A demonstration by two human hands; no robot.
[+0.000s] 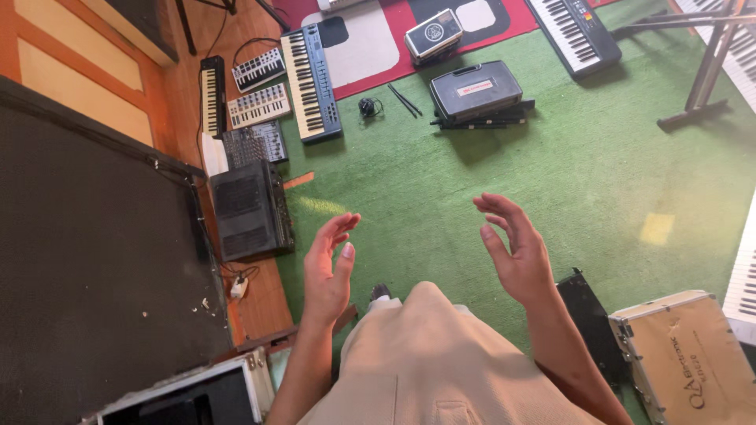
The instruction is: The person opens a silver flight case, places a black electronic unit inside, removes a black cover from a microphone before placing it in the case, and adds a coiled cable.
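Hovering: left hand (327,267) | right hand (516,252) (both empty) | above green carpet (441,197)

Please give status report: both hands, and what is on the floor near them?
Left hand open, empty, raised. Right hand open, empty, palms facing. Black speaker box nearest, left of left hand. Green carpet below; nothing between hands.

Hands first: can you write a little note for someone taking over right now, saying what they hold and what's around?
Left hand: open, empty, raised above the green carpet.
Right hand: open, empty, palm facing the left one.
Nearest things: black speaker box to the left, tan case to the right.
Farther off: blue keyboard, drumsticks, black carry case.
Nothing is held or touched; everything lies on the floor.
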